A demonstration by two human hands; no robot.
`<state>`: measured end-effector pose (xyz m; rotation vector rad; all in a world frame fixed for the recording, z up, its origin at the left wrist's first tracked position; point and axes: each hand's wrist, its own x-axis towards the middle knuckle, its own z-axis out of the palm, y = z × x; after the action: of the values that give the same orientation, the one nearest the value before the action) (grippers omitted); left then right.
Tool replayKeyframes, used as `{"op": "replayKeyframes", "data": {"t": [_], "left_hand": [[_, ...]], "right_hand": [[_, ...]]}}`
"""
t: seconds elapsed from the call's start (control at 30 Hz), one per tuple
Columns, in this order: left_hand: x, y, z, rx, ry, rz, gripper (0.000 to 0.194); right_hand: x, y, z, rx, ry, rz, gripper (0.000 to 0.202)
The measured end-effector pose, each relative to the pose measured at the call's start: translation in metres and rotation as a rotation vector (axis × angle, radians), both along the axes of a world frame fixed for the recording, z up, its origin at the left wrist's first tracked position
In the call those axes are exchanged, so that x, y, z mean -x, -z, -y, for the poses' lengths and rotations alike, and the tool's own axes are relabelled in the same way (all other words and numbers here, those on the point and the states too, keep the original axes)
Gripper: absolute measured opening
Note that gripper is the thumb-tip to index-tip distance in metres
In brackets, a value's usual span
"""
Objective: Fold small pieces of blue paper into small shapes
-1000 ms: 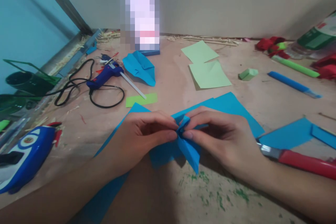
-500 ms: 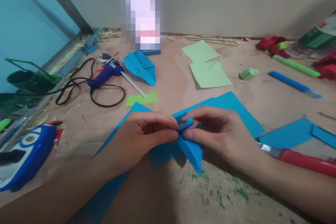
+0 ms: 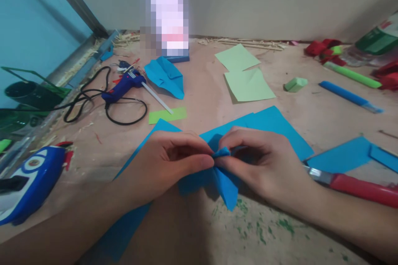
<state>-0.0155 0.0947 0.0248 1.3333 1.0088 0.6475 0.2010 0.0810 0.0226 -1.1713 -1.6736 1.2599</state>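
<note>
Between my two hands is a small piece of folded blue paper, its pointed end hanging down and a short curled end sticking up at the fingertips. My left hand pinches it between thumb and fingers. From the other side my right hand is closed on the same piece, thumb in front. Some of the folds are hidden by the fingers. Flat blue paper sheets lie under and behind both hands. Close to my right wrist is a red-handled cutter with a metal front part.
At the left are a blue glue gun with its black cord and a blue-and-white tape dispenser. Pale green sheets, a folded green piece and a blue marker-like stick lie farther back. A bottle stands back right.
The curled upper end of the folded blue paper has tipped lower, and its hanging point has swung slightly left. My right fingers have shifted over it; both hands keep their hold.
</note>
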Motion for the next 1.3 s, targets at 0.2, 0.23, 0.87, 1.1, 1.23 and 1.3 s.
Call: {"op": "replayKeyframes", "data": {"t": [0.2, 0.23, 0.87, 1.1, 1.23, 1.3], "left_hand": [[-0.002, -0.011, 0.006, -0.178, 0.013, -0.238, 0.011], [-0.002, -0.010, 0.005, -0.175, -0.003, -0.216, 0.011], [0.002, -0.009, 0.003, -0.345, -0.070, -0.223, 0.009], [0.002, -0.011, 0.003, -0.351, 0.001, -0.273, 0.010], [0.003, -0.011, 0.003, -0.356, 0.010, -0.285, 0.012], [0.004, -0.010, 0.004, -0.362, 0.003, -0.281, 0.012]], "right_hand": [[0.001, -0.002, 0.002, 0.054, -0.018, -0.041, 0.005], [0.000, -0.001, 0.001, 0.124, -0.008, -0.113, 0.001], [0.001, 0.007, 0.000, 0.511, 0.028, -0.352, 0.026], [0.001, 0.005, -0.004, 0.507, 0.037, -0.342, 0.027], [0.000, 0.005, -0.004, 0.494, 0.013, -0.358, 0.026], [0.000, 0.005, -0.004, 0.495, 0.002, -0.354, 0.025]]}}
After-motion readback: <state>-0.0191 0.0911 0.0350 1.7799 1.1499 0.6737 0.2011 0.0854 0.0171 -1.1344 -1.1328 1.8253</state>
